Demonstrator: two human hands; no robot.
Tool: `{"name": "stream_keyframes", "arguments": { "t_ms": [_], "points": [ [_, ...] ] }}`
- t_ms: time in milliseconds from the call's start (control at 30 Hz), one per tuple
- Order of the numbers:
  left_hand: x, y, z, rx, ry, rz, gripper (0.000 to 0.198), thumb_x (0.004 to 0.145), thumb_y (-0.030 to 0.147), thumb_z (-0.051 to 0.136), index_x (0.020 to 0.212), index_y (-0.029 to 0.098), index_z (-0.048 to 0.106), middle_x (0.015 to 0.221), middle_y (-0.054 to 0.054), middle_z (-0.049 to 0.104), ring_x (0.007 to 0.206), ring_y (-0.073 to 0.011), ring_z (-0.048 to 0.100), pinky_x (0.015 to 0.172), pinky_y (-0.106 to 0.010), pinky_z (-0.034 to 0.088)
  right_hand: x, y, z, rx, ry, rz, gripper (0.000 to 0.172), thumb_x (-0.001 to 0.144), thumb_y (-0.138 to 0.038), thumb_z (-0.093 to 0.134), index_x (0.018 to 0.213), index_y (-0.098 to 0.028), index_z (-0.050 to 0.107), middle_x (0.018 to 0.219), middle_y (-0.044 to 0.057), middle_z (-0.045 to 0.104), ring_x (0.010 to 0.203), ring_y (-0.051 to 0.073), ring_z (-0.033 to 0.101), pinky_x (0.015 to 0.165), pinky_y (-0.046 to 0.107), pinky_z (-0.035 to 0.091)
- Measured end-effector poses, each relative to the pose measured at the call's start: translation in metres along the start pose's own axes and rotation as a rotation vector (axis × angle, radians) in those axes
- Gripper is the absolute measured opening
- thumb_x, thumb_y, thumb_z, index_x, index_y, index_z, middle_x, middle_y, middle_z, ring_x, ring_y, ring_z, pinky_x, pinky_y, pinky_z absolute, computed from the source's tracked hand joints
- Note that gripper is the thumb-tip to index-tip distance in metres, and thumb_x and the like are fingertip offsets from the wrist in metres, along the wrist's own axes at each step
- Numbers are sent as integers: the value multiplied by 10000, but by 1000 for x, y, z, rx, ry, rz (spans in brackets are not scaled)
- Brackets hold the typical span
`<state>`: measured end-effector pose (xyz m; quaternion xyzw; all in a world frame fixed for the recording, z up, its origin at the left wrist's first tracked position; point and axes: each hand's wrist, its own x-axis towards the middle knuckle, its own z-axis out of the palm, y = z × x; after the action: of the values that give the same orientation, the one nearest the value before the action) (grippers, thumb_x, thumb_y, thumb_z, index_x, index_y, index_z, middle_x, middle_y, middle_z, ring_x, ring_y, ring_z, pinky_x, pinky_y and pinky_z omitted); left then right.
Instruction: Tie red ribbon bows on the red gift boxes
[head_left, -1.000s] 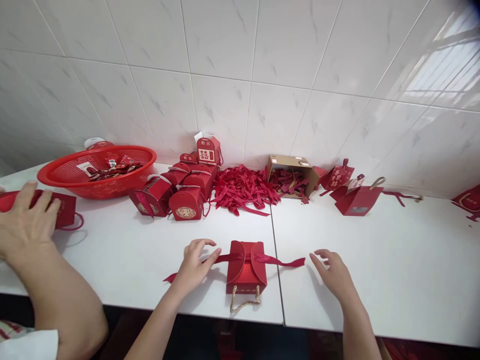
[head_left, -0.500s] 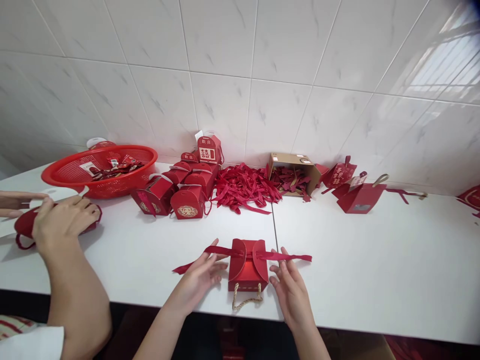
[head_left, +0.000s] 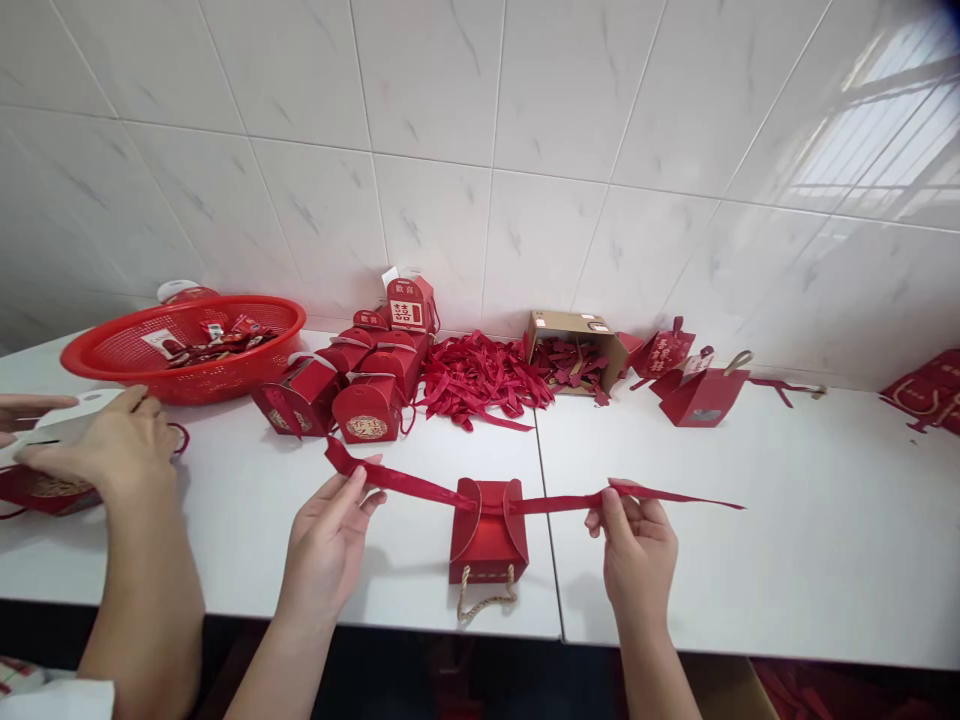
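A small red gift box (head_left: 491, 545) stands near the table's front edge, its curved top flaps folded in and a twisted gold cord handle (head_left: 487, 603) hanging at the front. A dark red ribbon (head_left: 420, 487) runs through the flaps and stretches out to both sides. My left hand (head_left: 330, 535) pinches the ribbon's left part, with the loose tip rising past the fingers. On the other side my right hand (head_left: 636, 540) is closed on the right part, its tail trailing further right. Neither hand touches the box.
Behind lie a pile of red ribbons (head_left: 480, 375), several filled red boxes (head_left: 367, 408) and a cardboard box (head_left: 574, 352) of red tags. A red basket (head_left: 180, 385) of packets sits left. A co-worker's hands (head_left: 112, 440) hold another box. More red boxes (head_left: 701, 398) stand right.
My hands have moved apart from beside the box, drawing the ribbon out tauter to left and right. The co-worker's hands and box have shifted left and turned.
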<state>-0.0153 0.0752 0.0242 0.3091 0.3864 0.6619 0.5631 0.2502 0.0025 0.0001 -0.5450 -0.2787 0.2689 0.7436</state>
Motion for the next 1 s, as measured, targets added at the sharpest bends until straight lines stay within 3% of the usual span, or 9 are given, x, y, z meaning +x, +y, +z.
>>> {"name": "stream_keyframes", "arguments": {
  "t_ms": [233, 433, 533, 733, 833, 1000],
  "points": [
    [10, 27, 45, 105, -212, 266, 161, 728, 345, 736, 789, 198, 761, 824, -45, 741, 882, -233, 664, 788, -333, 520, 19, -49, 25, -182, -67, -312, 283, 691, -370, 771, 888, -181, 698, 666, 17, 677, 560, 154, 601, 524, 292, 498],
    [13, 40, 74, 241, -352, 376, 158, 704, 281, 763, 848, 216, 768, 873, -31, 742, 872, -192, 661, 820, -281, 501, 28, -71, 42, -211, -149, -385, 266, 777, -436, 677, 835, -180, 724, 703, 33, 697, 575, 144, 575, 513, 278, 464],
    [13, 45, 85, 264, -402, 374, 162, 729, 297, 746, 861, 207, 769, 845, -36, 742, 814, -178, 659, 770, -269, 496, 29, -80, 47, -180, -202, -417, 284, 815, -427, 643, 940, -180, 706, 714, 30, 696, 598, 146, 590, 539, 280, 468],
    [10, 53, 105, 210, -483, 258, 229, 751, 388, 715, 820, 176, 769, 812, -59, 748, 795, -192, 666, 759, -290, 480, 30, -94, 58, -95, -326, -448, 271, 833, -429, 621, 920, -184, 696, 728, 31, 693, 749, 192, 666, 697, 338, 534],
    [7, 55, 111, 203, -501, 222, 232, 732, 378, 729, 824, 168, 761, 819, -64, 745, 799, -197, 668, 748, -294, 482, 30, -98, 64, -14, -382, -404, 259, 810, -419, 652, 926, -188, 663, 672, 10, 676, 661, 181, 666, 645, 331, 541],
    [2, 56, 116, 166, -499, 207, 218, 744, 374, 713, 778, 160, 733, 754, -47, 724, 755, -184, 662, 713, -282, 482, 31, -104, 74, 5, -433, -354, 297, 838, -454, 604, 776, -169, 656, 663, 21, 665, 627, 153, 637, 635, 301, 521]
  ]
}}
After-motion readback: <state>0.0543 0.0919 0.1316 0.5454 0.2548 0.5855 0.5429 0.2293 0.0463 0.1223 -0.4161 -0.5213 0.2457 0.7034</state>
